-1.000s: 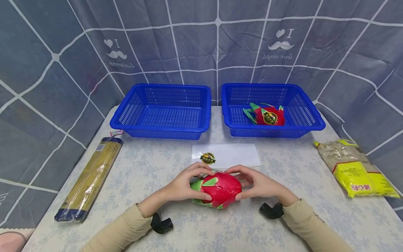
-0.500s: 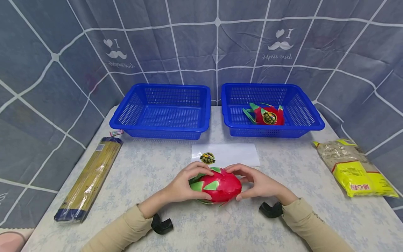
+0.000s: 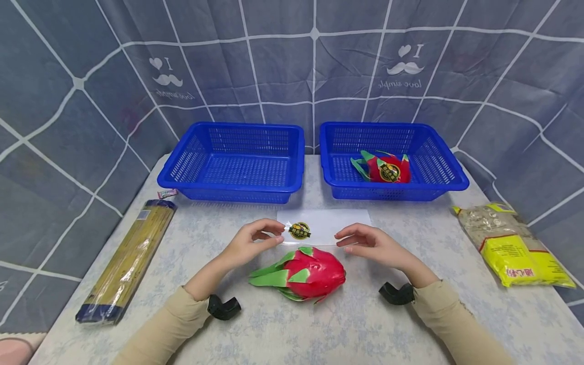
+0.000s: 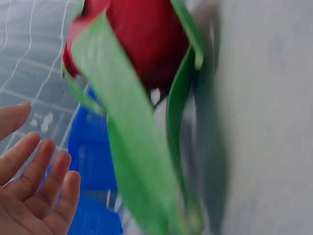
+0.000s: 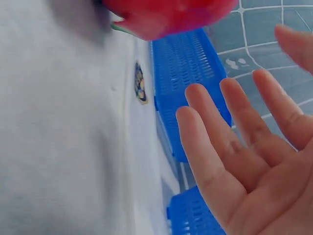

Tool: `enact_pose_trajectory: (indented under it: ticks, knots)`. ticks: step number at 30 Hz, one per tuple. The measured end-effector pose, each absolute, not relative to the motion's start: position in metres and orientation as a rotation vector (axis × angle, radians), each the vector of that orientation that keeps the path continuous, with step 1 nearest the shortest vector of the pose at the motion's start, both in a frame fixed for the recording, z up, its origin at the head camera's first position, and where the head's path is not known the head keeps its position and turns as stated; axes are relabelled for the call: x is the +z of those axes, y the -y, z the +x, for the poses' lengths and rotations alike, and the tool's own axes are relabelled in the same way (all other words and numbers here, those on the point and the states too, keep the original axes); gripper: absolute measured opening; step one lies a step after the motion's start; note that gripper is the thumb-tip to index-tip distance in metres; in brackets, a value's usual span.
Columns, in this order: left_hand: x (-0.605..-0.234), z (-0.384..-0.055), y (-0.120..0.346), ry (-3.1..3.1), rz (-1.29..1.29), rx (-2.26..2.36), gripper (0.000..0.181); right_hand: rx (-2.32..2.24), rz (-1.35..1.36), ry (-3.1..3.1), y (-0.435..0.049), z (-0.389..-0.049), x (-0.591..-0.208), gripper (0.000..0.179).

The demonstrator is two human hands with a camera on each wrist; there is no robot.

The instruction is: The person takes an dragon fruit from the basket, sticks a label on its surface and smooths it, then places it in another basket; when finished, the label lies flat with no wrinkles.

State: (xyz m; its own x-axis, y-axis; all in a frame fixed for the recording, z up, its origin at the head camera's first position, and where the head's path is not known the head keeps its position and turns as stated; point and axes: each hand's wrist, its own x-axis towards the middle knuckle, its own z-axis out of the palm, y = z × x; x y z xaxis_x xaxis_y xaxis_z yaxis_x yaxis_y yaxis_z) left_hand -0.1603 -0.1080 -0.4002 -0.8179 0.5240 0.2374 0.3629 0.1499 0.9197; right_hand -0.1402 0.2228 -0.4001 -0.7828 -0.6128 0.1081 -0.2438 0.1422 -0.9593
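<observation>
We see a red dragon fruit (image 3: pixel 317 274) lying on its side on the tablecloth (image 3: pixel 283 337), just nearer the body than the left hand (image 3: pixel 248 243) and the right hand (image 3: pixel 374 246), and between them. Both hands have their fingers apart and loosely bent, holding nothing. The fruit's green leaves reach out below the left hand; its round end faces the right. By its bulk we judge it moderately heavy if real, lighter if a moulded copy, and we cannot tell which. The skin looks firm and glossy, so we expect it to slip or roll a little; the leaves seem thin and bendable, poor handles. We would cup the red body from both sides, palms round its widest part. Beyond the fruit, and between the two hands' fingertips, lies a white sheet (image 3: pixel 330 223) with a round sticker (image 3: pixel 299 231) near the left fingers; whether they touch the sheet we cannot tell. Farther ahead, the rims of the left basket (image 3: pixel 228 196) and right basket (image 3: pixel 392 194) stand up as edges to lift over. Cloth stretches from the left hand out to the noodle pack (image 3: pixel 130 258), and from the right hand to the yellow bag (image 3: pixel 515 248).
</observation>
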Motion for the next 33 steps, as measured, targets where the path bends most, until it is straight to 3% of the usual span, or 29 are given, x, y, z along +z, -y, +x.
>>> enact_pose_trajectory:
  ticks: [11, 21, 33]
  knots:
    - [-0.421, -0.179, 0.121, -2.217, 0.586, 1.713, 0.037, -1.627, -0.625, -2.229, -0.183, -0.19, -0.399, 0.034]
    - [-0.432, -0.18, 0.119, -2.163, 0.65, 1.614, 0.043, -1.543, -0.568, -2.254, -0.158, -0.217, -0.417, 0.038]
    - [-0.433, -0.178, 0.117, -2.177, 0.696, 1.528, 0.046, -1.439, -0.545, -2.356, -0.149, -0.223, -0.427, 0.034]
